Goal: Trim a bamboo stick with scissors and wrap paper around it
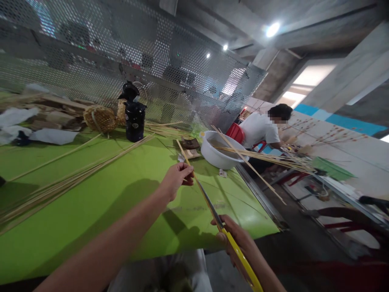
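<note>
My left hand (176, 178) pinches a thin bamboo strip (183, 152) between thumb and fingers, above the green tabletop (152, 231). The strip points away from me and runs back toward my right hand. Low at the table's front edge, my right hand (235, 237) is wrapped around a yellow-handled knife (241, 257). Its narrow grey blade lies along the strip; whether it cuts in cannot be made out. Just beyond my left hand are curved brown bamboo pieces (191, 153).
A white basin (223, 162) with long strips across its rim stands at the right edge. Bundled strips (79, 174) lie left, near a black flask (135, 119) and woven basket (99, 118). A perforated metal screen (182, 77) borders the back; a person in white (258, 127) sits beyond.
</note>
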{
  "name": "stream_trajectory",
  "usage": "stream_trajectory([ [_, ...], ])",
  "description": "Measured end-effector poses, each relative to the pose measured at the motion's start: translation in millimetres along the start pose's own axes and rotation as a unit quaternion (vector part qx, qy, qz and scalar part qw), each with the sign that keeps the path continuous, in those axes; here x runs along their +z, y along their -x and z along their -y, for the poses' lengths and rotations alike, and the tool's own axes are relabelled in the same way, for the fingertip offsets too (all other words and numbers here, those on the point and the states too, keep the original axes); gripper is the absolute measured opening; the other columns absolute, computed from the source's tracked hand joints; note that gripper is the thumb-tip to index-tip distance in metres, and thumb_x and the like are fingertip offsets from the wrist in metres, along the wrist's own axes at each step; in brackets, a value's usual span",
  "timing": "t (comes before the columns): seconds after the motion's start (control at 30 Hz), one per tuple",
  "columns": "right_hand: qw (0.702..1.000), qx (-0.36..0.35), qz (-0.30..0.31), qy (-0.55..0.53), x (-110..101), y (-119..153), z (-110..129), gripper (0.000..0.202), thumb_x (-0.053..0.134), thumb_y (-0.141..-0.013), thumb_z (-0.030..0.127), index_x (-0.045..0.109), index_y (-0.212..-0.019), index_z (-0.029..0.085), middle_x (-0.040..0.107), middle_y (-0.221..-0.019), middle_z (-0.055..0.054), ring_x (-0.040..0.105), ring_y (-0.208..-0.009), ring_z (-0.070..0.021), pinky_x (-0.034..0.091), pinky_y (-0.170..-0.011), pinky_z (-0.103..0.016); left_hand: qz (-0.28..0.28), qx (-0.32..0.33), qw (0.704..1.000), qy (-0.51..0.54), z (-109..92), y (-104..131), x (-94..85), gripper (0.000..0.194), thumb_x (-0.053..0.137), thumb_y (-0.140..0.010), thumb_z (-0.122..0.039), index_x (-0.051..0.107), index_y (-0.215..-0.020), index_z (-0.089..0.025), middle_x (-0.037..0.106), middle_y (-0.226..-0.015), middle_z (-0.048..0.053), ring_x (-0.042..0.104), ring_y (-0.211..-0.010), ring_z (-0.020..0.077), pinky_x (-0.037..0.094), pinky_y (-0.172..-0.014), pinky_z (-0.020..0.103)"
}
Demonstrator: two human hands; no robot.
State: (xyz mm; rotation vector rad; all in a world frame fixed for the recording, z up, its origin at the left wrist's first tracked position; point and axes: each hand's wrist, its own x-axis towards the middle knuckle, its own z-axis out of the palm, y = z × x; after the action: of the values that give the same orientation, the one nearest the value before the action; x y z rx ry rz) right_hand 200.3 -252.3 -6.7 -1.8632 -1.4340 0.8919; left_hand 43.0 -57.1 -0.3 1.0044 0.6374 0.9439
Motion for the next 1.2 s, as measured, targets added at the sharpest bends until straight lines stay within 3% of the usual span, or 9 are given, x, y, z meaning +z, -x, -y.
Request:
stream_trajectory([
  [0.27, 1.000, -0.020, -0.015, -0.001, 3, -1, -3, 0.054, 0.048, -0.081, 0.067, 0.053, -0.108, 0.021, 0.039, -0.056, 0.007, 0.037, -0.042, -0.0092, 0.028, -0.040, -0.021, 0.005, -0.001, 1.000, 0.013, 2, 4, 4.9, 0.017, 0.067, -0.078, -0.025, 0.055, -0.074, -0.014, 0.060, -0.066, 0.001, 0.058, -0.056, 0.0105, 0.056, -0.062, 0.029],
  [0.43, 0.999, -0.040, -0.028, 0.010, 4, -6, -6, 0.053, 0.048, -0.078, 0.070, 0.056, -0.098, 0.021, 0.038, -0.055, 0.006, 0.037, -0.046, -0.0106, 0.027, -0.045, -0.023, 0.001, -0.001, 1.000, 0.024, 3, 4, 5.2, 0.017, 0.067, -0.078, -0.026, 0.055, -0.075, -0.014, 0.061, -0.067, 0.001, 0.058, -0.057, 0.0108, 0.056, -0.064, 0.031],
  [0.9, 0.999, -0.026, -0.023, -0.010, 5, -1, -2, 0.052, 0.046, -0.082, 0.067, 0.055, -0.106, 0.021, 0.037, -0.057, 0.007, 0.034, -0.042, -0.0088, 0.027, -0.039, -0.020, 0.021, -0.007, 1.000, 0.009, 4, 8, 9.8, 0.019, 0.067, -0.078, -0.028, 0.055, -0.073, -0.014, 0.060, -0.067, 0.001, 0.056, -0.056, 0.0103, 0.055, -0.063, 0.030],
  [1.2, 0.999, -0.011, -0.025, -0.017, 5, -5, -1, 0.057, 0.048, -0.078, 0.071, 0.055, -0.104, 0.021, 0.036, -0.054, 0.006, 0.035, -0.041, -0.0105, 0.026, -0.037, -0.021, 0.021, -0.012, 1.000, 0.020, 4, 10, 10.1, 0.020, 0.069, -0.077, -0.028, 0.055, -0.073, -0.015, 0.060, -0.068, 0.002, 0.058, -0.058, 0.0111, 0.055, -0.065, 0.031],
])
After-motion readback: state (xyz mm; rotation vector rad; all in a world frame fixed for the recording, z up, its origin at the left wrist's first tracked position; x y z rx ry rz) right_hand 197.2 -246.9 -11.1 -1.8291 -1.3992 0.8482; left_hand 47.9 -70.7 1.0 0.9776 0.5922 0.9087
